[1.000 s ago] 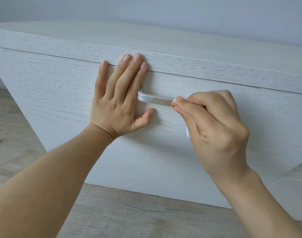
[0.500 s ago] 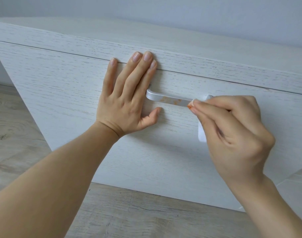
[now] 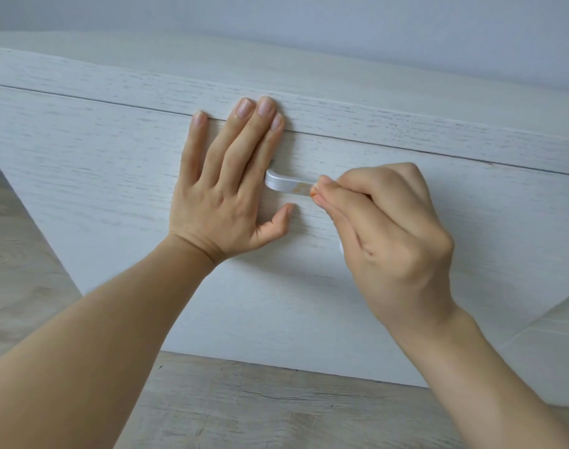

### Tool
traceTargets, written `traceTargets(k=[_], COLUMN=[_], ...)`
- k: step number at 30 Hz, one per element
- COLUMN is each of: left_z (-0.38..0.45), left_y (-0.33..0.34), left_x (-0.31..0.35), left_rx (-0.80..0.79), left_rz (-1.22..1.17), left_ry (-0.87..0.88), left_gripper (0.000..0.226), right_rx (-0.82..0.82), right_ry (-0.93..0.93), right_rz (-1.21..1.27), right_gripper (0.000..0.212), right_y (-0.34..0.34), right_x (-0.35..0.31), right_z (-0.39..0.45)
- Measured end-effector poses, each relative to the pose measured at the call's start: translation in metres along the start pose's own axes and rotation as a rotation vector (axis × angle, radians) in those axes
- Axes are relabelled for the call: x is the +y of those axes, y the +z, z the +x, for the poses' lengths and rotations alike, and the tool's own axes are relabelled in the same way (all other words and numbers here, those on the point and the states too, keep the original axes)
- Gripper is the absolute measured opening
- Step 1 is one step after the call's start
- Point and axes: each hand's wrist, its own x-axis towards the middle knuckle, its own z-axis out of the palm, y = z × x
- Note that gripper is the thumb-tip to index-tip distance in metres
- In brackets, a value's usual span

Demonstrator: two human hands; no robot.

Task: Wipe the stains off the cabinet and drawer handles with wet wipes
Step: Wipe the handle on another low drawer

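Head view: the left hand [image 3: 226, 192] is laid flat on the white drawer front [image 3: 82, 176], its 4 fingers straight and spread slightly, the fingertips reaching the seam under the cabinet top [image 3: 357, 82], the thumb pointed right below the handle. The silver handle [image 3: 284, 183] is seen just right of that hand; only its left end is visible, and an orange-brown stain [image 3: 301, 189] is seen on it where it meets the right fingertips. The right hand [image 3: 386, 231] is curled over the rest of the handle, its fingers bunched and pressed to the bar. A wipe [image 3: 341, 247] is barely seen: a small white edge shows under the palm, so it is held inside the curled fingers, mostly hidden. An orange tint is seen at the right fingertips. The wood-look floor [image 3: 244, 406] is seen below the drawer, and a pale wall [image 3: 309, 17] behind the top.
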Motion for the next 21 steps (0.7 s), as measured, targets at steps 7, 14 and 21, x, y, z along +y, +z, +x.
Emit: traceTargets(k=[7, 14, 21], left_z=[0.001, -0.012, -0.02], left_y=[0.0, -0.004, 0.0], left_x=[0.001, -0.012, -0.014], left_rx=[-0.003, -0.034, -0.013], left_rz=[-0.014, 0.001, 0.037], left_ry=[-0.005, 0.087, 0.086], left_gripper=[0.076, 0.075, 0.073], right_rx=[-0.001, 0.053, -0.006], right_ry=[0.006, 0.13, -0.018], right_rz=[-0.013, 0.017, -0.03], right_gripper=[0.006, 0.005, 0.005], right_y=[0.005, -0.005, 0.002], right_x=[-0.007, -0.007, -0.004], right_z=[0.005, -0.004, 0.006])
